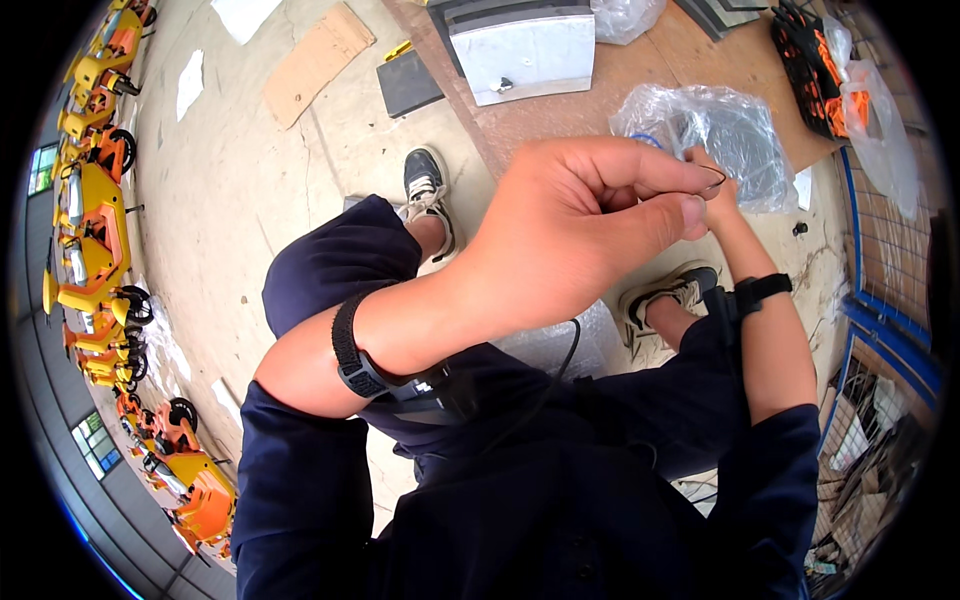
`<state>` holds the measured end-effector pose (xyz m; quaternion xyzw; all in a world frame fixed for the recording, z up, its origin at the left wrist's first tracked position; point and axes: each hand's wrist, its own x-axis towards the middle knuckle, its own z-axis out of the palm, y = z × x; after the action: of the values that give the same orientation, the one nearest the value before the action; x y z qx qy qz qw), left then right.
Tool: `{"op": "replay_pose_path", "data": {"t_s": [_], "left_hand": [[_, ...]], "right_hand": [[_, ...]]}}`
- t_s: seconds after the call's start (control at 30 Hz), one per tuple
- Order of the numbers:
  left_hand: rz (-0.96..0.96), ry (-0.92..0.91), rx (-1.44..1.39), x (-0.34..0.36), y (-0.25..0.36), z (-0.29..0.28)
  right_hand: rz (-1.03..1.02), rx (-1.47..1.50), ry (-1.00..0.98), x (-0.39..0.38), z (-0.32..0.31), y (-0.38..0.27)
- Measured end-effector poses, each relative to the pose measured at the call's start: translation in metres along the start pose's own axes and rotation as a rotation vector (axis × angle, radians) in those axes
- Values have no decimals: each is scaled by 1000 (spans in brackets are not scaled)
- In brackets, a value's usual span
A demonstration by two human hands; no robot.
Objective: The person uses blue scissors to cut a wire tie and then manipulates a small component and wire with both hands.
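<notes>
My left hand is raised large in the middle of the view, its thumb and forefinger pinched together. From between those fingertips a thin, dark, curved wire sticks out. Just beyond it is my right hand, partly covered by the left. One of its fingers shows above the left fingertips, but the others are hidden, so its grip is unclear. A bit of blue cord shows behind the left knuckles. Under the hands lies a dark flat piece wrapped in clear plastic.
A brown board surface holds a silver metal panel and a black-and-orange item. Cardboard and a dark flat box lie on the floor. Blue-framed mesh cages stand right; yellow-orange scooters line the left.
</notes>
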<state>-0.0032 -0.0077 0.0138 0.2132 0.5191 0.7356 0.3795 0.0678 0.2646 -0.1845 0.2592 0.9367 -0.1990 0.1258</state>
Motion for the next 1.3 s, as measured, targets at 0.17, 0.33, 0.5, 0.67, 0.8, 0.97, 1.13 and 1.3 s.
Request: {"op": "replay_pose_path", "data": {"t_s": [0.17, 0.33, 0.5, 0.67, 0.8, 0.97, 1.13, 1.3], "left_hand": [[-40, -2, 12, 1, 8, -1], [-76, 31, -19, -2, 7, -5], [-82, 25, 13, 1, 10, -3], [-39, 20, -83, 0, 10, -2], [-101, 25, -72, 1, 12, -1], [-14, 71, 247, -9, 12, 1], [496, 71, 679, 0, 5, -3], [467, 19, 690, -1, 0, -3]], "right_hand": [[-40, 53, 28, 14, 55, 33], [-154, -113, 152, 3, 48, 1], [-322, 266, 338, 1, -42, -63], [-526, 1003, -99, -85, -156, -134], [-560, 1006, -24, -121, -150, -133], [-579, 932, 148, -129, -144, -135], [-397, 925, 126, -142, -148, -134], [-380, 960, 13, -141, -155, -129]]}}
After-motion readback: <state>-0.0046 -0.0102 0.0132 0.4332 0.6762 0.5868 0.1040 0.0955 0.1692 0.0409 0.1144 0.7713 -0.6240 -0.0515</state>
